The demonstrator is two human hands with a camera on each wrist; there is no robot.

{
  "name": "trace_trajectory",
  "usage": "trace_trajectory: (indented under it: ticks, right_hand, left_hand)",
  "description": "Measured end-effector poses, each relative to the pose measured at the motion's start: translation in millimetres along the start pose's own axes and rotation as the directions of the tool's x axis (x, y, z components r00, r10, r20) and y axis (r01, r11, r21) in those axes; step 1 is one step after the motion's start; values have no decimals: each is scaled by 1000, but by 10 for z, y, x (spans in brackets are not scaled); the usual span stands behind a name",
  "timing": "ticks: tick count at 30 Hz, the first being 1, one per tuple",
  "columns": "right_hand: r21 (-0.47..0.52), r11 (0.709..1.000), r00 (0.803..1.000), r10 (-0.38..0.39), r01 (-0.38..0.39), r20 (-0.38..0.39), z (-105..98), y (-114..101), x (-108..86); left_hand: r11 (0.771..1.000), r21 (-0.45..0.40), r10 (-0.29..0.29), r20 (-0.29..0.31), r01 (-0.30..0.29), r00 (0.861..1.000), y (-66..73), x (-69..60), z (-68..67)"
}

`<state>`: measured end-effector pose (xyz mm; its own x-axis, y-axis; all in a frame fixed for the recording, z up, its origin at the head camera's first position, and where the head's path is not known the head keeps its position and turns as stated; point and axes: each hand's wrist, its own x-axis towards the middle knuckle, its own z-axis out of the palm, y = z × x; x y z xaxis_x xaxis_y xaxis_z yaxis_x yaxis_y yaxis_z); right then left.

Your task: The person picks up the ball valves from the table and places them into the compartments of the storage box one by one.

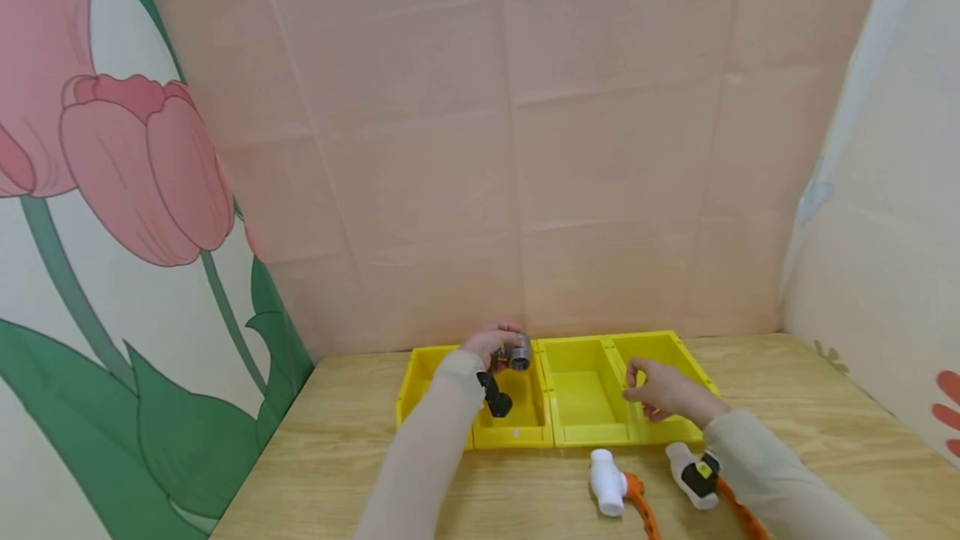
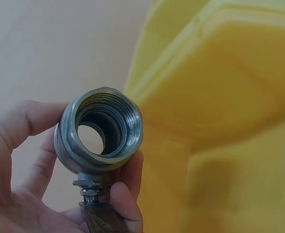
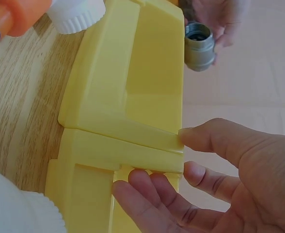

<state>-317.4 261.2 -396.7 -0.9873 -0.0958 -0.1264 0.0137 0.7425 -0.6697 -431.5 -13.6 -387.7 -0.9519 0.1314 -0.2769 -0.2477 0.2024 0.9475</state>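
Note:
My left hand [image 1: 491, 343] grips a metal ball valve [image 1: 519, 352] above the left part of the yellow bins [image 1: 553, 407]. In the left wrist view, the threaded bore of the valve [image 2: 108, 126] faces the camera. Thumb and fingers wrap its body, and its short stem and handle point down. My right hand [image 1: 660, 390] hovers by the divider between the two right-hand bins, fingers loosely bent, with no object in it. In the right wrist view, its thumb and fingertips [image 3: 128, 194] appear close to a bin rim [image 3: 147, 141]; whether they touch it I cannot tell.
Two white plastic valves with orange handles lie on the wooden table [image 1: 330, 440] before the bins: one valve [image 1: 607, 486] near the middle, the other valve [image 1: 682, 465] beside my right forearm. A pinkish sheet [image 1: 517, 148] hangs behind the bins.

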Motion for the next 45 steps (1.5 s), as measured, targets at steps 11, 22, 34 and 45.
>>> trace_trajectory:
  ticks: [11,22,34,45]
  right_hand:
    - [-17,1000,1000,15,-15,-2,-8,14,17]
    - [-9,1000,1000,8,-8,-3,-19,21,-13]
    - [-16,1000,1000,23,-23,-7,-7,43,-13]
    - [-11,1000,1000,23,-23,16,-13,3,0]
  left_hand:
    - [1000,3,-17,-19,17,1000,-77,-5,64]
    - [995,99,31,-10,-30,999,-133,26,136]
    - [990,124,68,5,-68,998,-264,140,199]
    - [988,146,63,-45,-55,997,-348,64,219]
